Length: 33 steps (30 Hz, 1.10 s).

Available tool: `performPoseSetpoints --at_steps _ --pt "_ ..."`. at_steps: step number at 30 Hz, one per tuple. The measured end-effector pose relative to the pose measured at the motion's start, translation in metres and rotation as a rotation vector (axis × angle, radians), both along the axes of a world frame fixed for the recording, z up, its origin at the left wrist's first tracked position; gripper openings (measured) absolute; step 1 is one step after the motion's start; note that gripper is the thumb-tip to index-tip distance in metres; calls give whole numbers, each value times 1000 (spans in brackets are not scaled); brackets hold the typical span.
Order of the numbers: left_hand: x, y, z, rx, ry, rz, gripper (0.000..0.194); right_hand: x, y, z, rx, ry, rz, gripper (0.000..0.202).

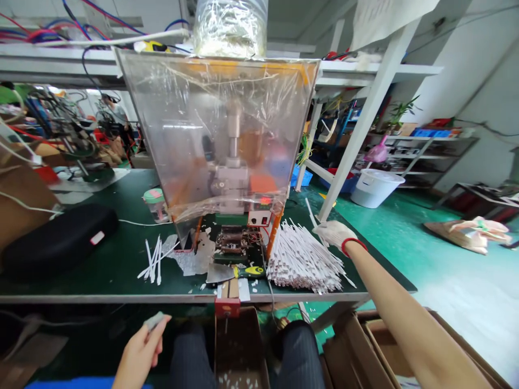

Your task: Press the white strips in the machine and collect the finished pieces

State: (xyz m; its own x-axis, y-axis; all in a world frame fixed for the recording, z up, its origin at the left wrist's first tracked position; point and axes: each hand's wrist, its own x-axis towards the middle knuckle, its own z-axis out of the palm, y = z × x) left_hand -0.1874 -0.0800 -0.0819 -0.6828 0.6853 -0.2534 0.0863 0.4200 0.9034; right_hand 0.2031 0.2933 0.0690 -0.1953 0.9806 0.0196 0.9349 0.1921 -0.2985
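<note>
My right hand [330,233], in a white glove with a red cuff, is closed on a thin white stick [310,212] at the right of the big pile of white sticks [302,259]. My left hand [146,343] is in front of the table edge, fingers pressed together, with a small grey covering or piece at the fingertips. Several white sticks [154,263] lie on the left of the green table. Between them stands a press machine [231,186] behind a clear plastic shield, its lower fixture [232,243] exposed.
A scraper [248,272] with a yellow-green handle lies before the fixture. A lidded cup [155,205] and a black case [60,237] stand left. Below are an open cardboard box [242,346] and more cartons [352,351]; a metal post [365,124] rises right.
</note>
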Motion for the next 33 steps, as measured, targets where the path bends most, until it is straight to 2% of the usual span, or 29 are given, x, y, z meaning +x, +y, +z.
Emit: performPoseSetpoints --at_steps 3,6,9,13,15,18,21,24,33 --pt "27 11 17 42 -90 -92 82 -3 -27 25 36 139 7 35" --pt "66 28 41 76 -238 -304 76 -19 -69 38 19 600 33 38" --pt "108 49 62 175 -377 -550 69 -46 -116 37 -141 994 103 45" --pt "143 73 75 330 -521 -699 68 -80 -164 26 -361 1155 202 45" --pt "149 78 76 333 -569 -696 63 -91 -177 19 -395 1136 206 44" --pt "148 79 76 289 -621 -609 63 -102 -187 3 -423 1037 210 46" --pt "143 75 77 266 -605 -558 64 -112 -194 -15 -548 944 252 49" --pt "137 72 77 232 -564 -559 64 -122 -200 -31 -590 888 328 46" --pt "127 67 71 187 -517 -573 62 -140 -206 -46 -580 870 396 37"
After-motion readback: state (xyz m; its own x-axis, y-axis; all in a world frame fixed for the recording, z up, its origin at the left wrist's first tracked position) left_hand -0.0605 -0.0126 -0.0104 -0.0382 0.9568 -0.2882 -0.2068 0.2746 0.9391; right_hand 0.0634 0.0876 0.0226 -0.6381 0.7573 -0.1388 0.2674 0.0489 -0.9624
